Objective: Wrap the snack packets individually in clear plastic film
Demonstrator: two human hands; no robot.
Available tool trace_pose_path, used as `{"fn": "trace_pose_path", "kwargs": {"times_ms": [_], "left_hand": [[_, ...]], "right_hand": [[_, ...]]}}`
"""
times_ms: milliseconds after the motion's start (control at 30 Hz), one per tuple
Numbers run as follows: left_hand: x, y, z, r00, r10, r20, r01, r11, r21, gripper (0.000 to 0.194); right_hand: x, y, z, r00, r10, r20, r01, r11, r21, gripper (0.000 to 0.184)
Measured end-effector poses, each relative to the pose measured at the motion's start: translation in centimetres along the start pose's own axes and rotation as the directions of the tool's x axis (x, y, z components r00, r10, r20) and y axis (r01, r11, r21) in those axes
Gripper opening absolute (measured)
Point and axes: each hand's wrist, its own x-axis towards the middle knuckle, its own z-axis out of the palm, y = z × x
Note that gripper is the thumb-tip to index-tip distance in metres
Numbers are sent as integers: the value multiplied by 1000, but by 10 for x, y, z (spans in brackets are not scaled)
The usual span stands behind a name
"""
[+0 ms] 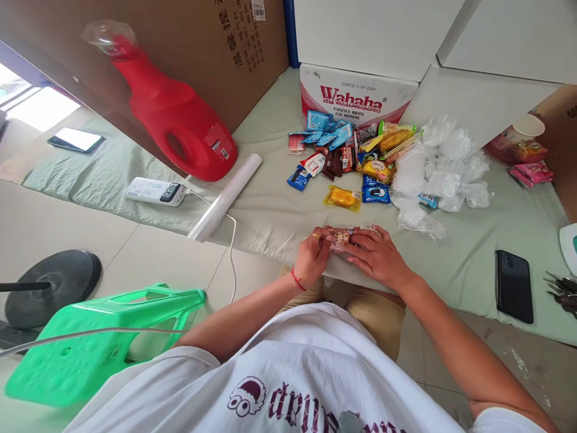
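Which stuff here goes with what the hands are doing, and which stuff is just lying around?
Seems to belong:
- wrapped packet, touched by the left hand and right hand
- pile of snack packets, probably
- crumpled clear plastic, perhaps

Seems just lying about:
- red jug
- power bank
- black phone
- green stool

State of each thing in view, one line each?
Left hand: gripping wrapped packet
Right hand: fingers on packet
Wrapped packet: between hands; sealed or open unclear
Power bank: cable plugged in
White roll: rolled up, lying down
Clear bags: crumpled, heaped
Black phone: lying back up
Red jug: upright, clear plastic over top
Other phone: flat, screen state unclear
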Motion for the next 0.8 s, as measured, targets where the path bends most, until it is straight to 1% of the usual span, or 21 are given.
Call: {"fn": "trace_pose_path", "kwargs": {"times_ms": [67,133,233,300,333,367,433,467,500,533,600,667,700,733,800], "left_hand": [[2,-1,3,996,-89,-32,86,993,-82,22],[4,-2,5,991,-123,-46,117,985,-127,18],[7,-6,4,988,-149,-51,143,985,-101,13],[10,-7,3,983,-154,-102,152,988,-24,9],[11,-8,3,981,-138,-138,143,989,28,8],[13,-9,2,979,-108,-175,126,988,93,11],[17,-12,0,971,-45,-235,106,962,253,25],[19,-14,-1,967,-30,-252,115,937,331,33],[21,-16,-3,965,-27,-260,133,908,397,39],[22,-18,-5,965,-29,-262,148,882,447,40],[24,-22,-9,972,-38,-231,152,855,496,30],[25,-21,-15,986,-58,-156,131,848,513,14],[27,-19,-18,990,-80,-113,128,847,516,9],[29,-16,-22,992,-111,-68,130,847,515,7],[37,-7,-33,982,-189,27,152,856,494,11]], "right_hand": [[3,3,10,996,32,-78,-26,997,70,29],[8,6,14,989,92,-113,-71,982,176,27],[20,4,13,976,202,-79,-165,929,330,25],[29,-2,10,964,264,-30,-231,891,390,21],[33,-5,9,958,287,-10,-260,881,396,22],[36,-8,9,952,305,3,-282,878,386,26],[40,-14,11,950,311,11,-298,897,327,42],[41,-15,12,954,301,13,-292,911,290,47],[41,-16,13,957,290,15,-284,924,258,50],[41,-16,15,959,282,15,-278,931,236,50],[40,-16,18,960,279,17,-275,934,228,48],[38,-15,19,960,280,17,-275,929,250,47],[38,-14,19,960,279,20,-274,925,264,47],[37,-14,19,960,280,26,-276,920,277,48],[36,-14,17,957,284,52,-286,908,306,49]]}}
